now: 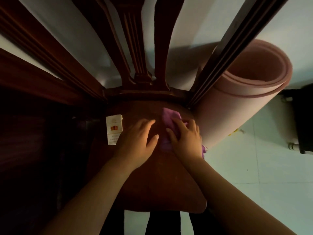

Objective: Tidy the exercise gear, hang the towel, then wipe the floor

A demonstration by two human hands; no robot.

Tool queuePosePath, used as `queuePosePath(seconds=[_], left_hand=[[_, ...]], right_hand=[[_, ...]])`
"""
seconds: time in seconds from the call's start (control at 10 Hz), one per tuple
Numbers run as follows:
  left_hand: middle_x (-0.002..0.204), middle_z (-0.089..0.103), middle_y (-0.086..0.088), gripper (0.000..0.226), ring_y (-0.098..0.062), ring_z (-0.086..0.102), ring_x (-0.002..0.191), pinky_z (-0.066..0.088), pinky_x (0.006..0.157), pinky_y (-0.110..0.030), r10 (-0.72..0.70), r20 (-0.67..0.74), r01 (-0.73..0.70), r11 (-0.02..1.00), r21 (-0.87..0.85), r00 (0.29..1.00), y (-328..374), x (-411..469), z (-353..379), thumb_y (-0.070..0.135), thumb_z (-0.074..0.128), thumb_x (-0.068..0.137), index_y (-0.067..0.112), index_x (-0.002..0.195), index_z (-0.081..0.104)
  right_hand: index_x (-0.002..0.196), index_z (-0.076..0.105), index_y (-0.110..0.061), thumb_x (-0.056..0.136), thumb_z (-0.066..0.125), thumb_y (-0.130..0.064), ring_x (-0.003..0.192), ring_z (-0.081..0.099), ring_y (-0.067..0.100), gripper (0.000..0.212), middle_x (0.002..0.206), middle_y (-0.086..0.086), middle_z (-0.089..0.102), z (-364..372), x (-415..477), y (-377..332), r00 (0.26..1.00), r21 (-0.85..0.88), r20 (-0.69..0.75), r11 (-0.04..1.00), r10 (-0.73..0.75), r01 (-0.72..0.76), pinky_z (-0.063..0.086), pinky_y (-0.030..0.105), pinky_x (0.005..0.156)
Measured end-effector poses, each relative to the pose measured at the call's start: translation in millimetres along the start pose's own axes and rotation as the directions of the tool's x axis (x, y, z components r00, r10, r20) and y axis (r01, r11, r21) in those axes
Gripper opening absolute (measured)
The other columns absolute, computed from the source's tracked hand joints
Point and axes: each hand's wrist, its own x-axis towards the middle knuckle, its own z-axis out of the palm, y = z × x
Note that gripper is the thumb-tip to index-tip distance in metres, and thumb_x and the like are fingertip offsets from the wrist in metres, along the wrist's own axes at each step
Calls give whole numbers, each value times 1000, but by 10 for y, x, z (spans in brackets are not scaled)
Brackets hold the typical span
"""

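Note:
A small purple towel [166, 120] lies bunched on the seat of a dark wooden chair [152, 184]. My right hand [186, 138] presses down on the towel, with its fingers curled over the cloth. My left hand [135, 141] rests flat on the seat just left of the towel, fingers spread, holding nothing. A rolled pink exercise mat [240, 99] stands upright against the chair's right side, touching the seat edge and the backrest post.
A white cigarette pack [114, 128] lies on the seat's left edge. The chair's carved backrest [138, 48] rises ahead. Dark wooden furniture [33, 116] fills the left. Pale tiled floor [254, 175] spreads to the right, with a black wheeled object [303, 124] at far right.

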Motion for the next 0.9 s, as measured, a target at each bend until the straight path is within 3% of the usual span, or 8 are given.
queuePosePath(seconds=[0.2,0.3,0.4,0.5,0.6,0.7,0.8,0.9], left_hand=[[150,27,3,54,-15,31,134,35,104,-33,-16,55,14,999,40,998,-187,168,290,42,39,94,25,144,25],[151,26,2,54,-16,30,135,35,106,-36,-13,60,10,999,53,998,-224,220,356,41,40,95,24,145,26],[152,25,2,54,-16,26,137,31,108,-35,2,64,-5,999,54,998,-257,272,418,40,41,95,25,145,26],[153,23,3,54,-16,25,138,30,109,-36,-6,91,-2,997,83,996,-294,317,474,42,39,95,26,145,25],[153,21,3,54,-16,24,138,30,109,-35,-4,111,-8,995,102,994,-309,342,481,42,38,95,27,145,24],[153,21,2,54,-17,24,138,30,109,-35,5,126,-21,992,123,992,-279,348,425,41,39,95,26,145,24],[153,23,2,54,-18,25,138,30,108,-35,17,95,-29,991,132,995,-194,318,327,40,39,95,26,145,24],[151,26,2,54,-17,27,136,30,107,-34,12,92,-25,988,150,996,-38,218,196,40,40,95,25,144,25]], right_hand=[[144,25,-37,92,42,-51,141,16,26,56,154,4,20,230,97,190,989,-134,131,988,-62,80,18,47,112],[146,22,-34,93,45,-47,144,8,27,59,157,2,11,321,84,226,975,-146,162,973,-153,177,13,48,112],[148,9,-31,93,42,-48,144,-8,27,67,157,1,-8,515,119,310,965,-191,215,963,-147,190,-2,45,112],[146,-6,-30,90,26,-60,140,-18,28,71,152,1,-20,676,207,469,962,-283,223,933,-159,220,-11,46,110],[147,0,-29,87,21,-64,142,-7,31,72,155,5,-7,672,319,623,925,-326,244,874,-292,362,-2,52,110],[147,3,-30,88,22,-65,142,-7,29,71,156,3,-5,537,429,740,868,-332,328,815,-373,476,0,51,111],[146,1,-32,89,36,-56,142,-9,26,71,155,-1,-6,394,425,758,846,-291,333,808,-416,512,0,49,113],[146,1,-34,91,45,-52,142,-9,23,73,154,-5,-10,186,277,625,883,-184,295,885,-366,428,7,51,116]])
